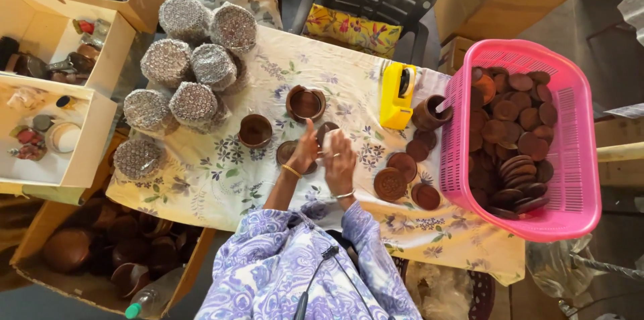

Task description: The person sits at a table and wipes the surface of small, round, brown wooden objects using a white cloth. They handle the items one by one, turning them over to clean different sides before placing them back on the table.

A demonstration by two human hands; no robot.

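My left hand point(305, 150) and my right hand point(340, 159) meet over the middle of the cloth-covered table point(221, 179). Together they hold a small brown clay pot point(327, 133) with something pale against it. A brown clay lid point(287, 152) lies just under my left hand. Two open clay pots point(305, 103) point(255, 130) stand just beyond the hands. Three flat clay lids point(390, 183) point(402, 164) point(426, 196) lie to the right of my right hand.
A pink basket point(577, 159) full of clay lids stands at the right. A yellow tape dispenser point(398, 95) and a clay jug point(429, 113) sit beside it. Several bubble-wrapped bundles point(191, 65) are piled at far left. Cardboard boxes point(80, 159) with pots line the left side.
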